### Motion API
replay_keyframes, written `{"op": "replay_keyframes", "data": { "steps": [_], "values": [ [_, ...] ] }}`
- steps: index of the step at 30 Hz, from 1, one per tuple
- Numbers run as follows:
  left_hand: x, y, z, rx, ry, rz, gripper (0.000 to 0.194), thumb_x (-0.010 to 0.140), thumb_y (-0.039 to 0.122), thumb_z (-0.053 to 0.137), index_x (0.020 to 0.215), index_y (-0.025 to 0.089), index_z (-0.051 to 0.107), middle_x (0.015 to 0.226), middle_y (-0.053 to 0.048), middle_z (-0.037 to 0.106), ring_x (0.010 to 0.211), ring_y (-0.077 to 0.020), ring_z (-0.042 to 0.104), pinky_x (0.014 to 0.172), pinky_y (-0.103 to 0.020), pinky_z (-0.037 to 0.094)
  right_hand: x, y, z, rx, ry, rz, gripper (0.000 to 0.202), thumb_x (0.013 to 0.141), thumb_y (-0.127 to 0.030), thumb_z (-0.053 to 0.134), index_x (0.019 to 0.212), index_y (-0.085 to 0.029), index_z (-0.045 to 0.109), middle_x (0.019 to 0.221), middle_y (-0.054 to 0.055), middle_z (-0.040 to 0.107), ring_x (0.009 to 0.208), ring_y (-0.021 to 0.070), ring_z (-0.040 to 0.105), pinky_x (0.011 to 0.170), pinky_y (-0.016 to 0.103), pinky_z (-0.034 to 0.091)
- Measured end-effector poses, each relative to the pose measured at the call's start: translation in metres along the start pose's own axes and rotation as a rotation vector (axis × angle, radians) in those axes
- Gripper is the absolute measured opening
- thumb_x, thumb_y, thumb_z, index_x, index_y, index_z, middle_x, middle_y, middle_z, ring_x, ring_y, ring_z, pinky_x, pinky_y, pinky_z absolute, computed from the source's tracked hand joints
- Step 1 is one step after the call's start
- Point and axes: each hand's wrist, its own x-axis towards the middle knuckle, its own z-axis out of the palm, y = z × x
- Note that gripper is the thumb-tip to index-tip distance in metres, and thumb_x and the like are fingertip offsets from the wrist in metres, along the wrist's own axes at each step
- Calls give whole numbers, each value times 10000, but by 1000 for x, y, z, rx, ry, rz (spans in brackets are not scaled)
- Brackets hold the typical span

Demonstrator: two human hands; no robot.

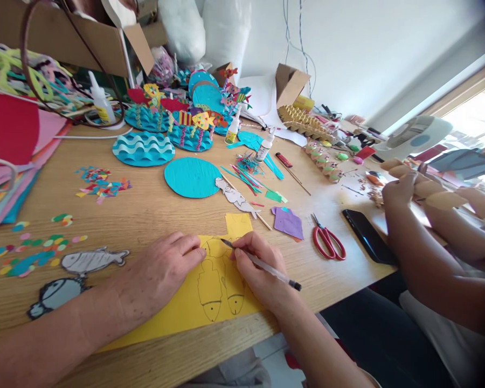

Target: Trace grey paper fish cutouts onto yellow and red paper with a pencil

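Light-brown wooden bench (145, 215), plain white wall (347, 59) behind
My right hand (262, 264) grips a slim, clear pen (275, 272); my left hand (161, 269) rests open on yellow paper (173, 318).

No legible txt; bottle labels (105, 114) too sm. & blurry to read.

one head-worn view looks forward and down over the hands (262, 264).

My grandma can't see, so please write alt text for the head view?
A right hand holds a slim translucent pen over a yellow paper sheet with black fish outlines, while the left hand rests there. Nearby lie a flat turquoise oval and red-handled metal scissors.
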Motion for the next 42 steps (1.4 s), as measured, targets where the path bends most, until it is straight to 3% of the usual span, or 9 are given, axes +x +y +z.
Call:
{"op": "replay_keyframes", "data": {
  "steps": [13, 20, 24, 27, 32, 42],
  "values": [
    [0, 0, 1, 30, 0, 2, 295, 829, -19, 429, 973, 160, 615, 1000, -60, 619, 869, -201, 561, 744, -336, 511, 1, 2, 1, 23, -22, 0, 99, 758, -198, 487, 798, -197, 577, 644, -9, 663, 518, 112, 541, 498, 219, 365],
    [0, 0, 1, 9, 19, 6, 312, 819, -29, 422, 967, 169, 613, 1017, -66, 625, 884, -204, 567, 751, -343, 514, 1, 4, 0, 203, 194, -40, 73, 769, -176, 480, 785, -210, 542, 643, -20, 620, 578, 120, 561, 538, 233, 403],
    [2, -2, -4, -47, -7, -14, 316, 811, -19, 421, 973, 163, 622, 990, -55, 654, 885, -198, 594, 772, -338, 526, -5, 6, -12, 267, 286, -99, 89, 840, -199, 488, 887, -225, 560, 712, -21, 619, 614, 109, 548, 559, 227, 419],
    [2, -3, -8, -119, 2, -25, 335, 812, -7, 393, 988, 159, 625, 1003, -53, 668, 934, -187, 608, 830, -323, 521, -12, 9, -26, 194, 290, -145, 121, 878, -241, 484, 947, -223, 582, 718, -12, 620, 612, 111, 551, 551, 226, 423],
    [-3, -6, -16, -169, 44, -10, 386, 809, 13, 327, 993, 173, 626, 1028, -51, 659, 981, -162, 610, 868, -282, 508, -26, 19, -40, -78, 257, -208, 139, 882, -242, 483, 871, -201, 616, 689, 5, 634, 619, 124, 588, 581, 229, 446],
    [-24, -1, -23, -126, 137, -75, 318, 897, 209, 320, 909, 197, 638, 863, -43, 689, 837, -185, 644, 756, -286, 524, -51, 37, -47, -215, 287, -145, 127, 855, -229, 495, 856, -205, 619, 756, 23, 686, 644, 148, 627, 627, 241, 482]
  ]
}}
